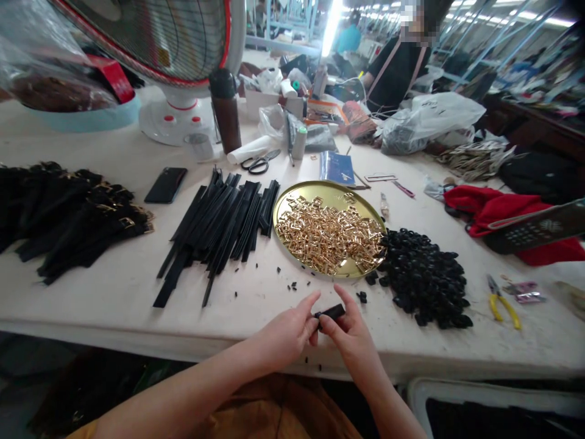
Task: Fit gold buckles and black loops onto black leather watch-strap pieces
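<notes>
Both my hands meet at the table's front edge, pinching a small black strap piece (331,313) between them. My left hand (287,332) grips its left end with thumb and fingers closed. My right hand (350,332) holds the right end the same way. Just beyond them lies a round gold tray (315,190) heaped with small gold metal buckles (326,235). A pile of small black loops (423,274) lies to the right of the tray. A fan of long black straps (219,225) lies to its left.
A heap of finished black straps with gold buckles (68,213) lies at far left, a phone (166,185) and scissors (259,162) behind. Yellow-handled pliers (503,302) lie at right, near red cloth (498,210). A fan (183,61) stands at the back; another person (397,67) works across the table.
</notes>
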Tool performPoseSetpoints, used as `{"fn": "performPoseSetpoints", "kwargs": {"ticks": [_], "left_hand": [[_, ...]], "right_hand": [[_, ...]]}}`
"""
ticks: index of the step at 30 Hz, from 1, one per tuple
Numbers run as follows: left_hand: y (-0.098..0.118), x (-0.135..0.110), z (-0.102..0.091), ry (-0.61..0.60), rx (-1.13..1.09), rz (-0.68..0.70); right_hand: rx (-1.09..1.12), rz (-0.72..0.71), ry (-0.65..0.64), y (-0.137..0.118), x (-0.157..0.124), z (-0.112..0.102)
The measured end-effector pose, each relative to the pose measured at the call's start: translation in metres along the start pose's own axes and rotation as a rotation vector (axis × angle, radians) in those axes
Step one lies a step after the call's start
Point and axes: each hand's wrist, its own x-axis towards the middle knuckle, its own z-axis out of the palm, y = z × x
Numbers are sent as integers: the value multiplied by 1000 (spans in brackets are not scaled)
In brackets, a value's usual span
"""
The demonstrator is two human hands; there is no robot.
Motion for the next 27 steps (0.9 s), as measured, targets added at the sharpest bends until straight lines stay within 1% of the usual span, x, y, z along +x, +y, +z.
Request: {"fn": "performPoseSetpoints", "kwargs": {"ticks": [2, 4, 7, 8, 9, 10, 12, 13, 14, 16, 18, 20, 22, 24, 26, 27], "left_hand": [[-2, 2, -4, -80, -147, -46], [-4, 4, -8, -122, -269, -95], [-5, 7, -15, -90, -335, -107], [-4, 8, -18, -88, -353, -93], [-3, 9, -21, -91, -375, -78], [-2, 10, -24, -94, -397, -65], [1, 11, -27, -91, -428, -58], [3, 12, -28, -81, -438, -64], [4, 13, -29, -66, -441, -72], [4, 12, -28, -33, -430, -86], [4, 10, -27, -12, -409, -95], [3, 8, -27, -7, -400, -95], [4, 6, -28, 4, -407, -81], [6, 7, -28, 65, -435, -48], [10, 10, -25, 146, -498, -3], [12, 12, -23, 174, -536, 20]], "right_hand": [[-63, -42, 27, -1, 4, 0], [-147, -80, 22, -1, 7, 1], [-298, -155, -41, -7, 15, -3], [-364, -206, -31, -12, 21, -7], [-444, -277, 9, -18, 29, -12], [-546, -358, 82, -26, 40, -18], [-859, -523, 255, -43, 66, -27], [-1031, -586, 269, -50, 80, -30], [-1183, -613, 285, -55, 94, -31], [-1413, -592, 281, -61, 116, -30], [-1517, -548, 280, -62, 129, -29], [-1498, -541, 290, -61, 132, -30], [-1339, -535, 304, -61, 123, -33], [-1003, -456, 279, -62, 103, -33], [-557, -293, 178, -60, 75, -27], [-342, -199, 108, -58, 60, -21]]}}
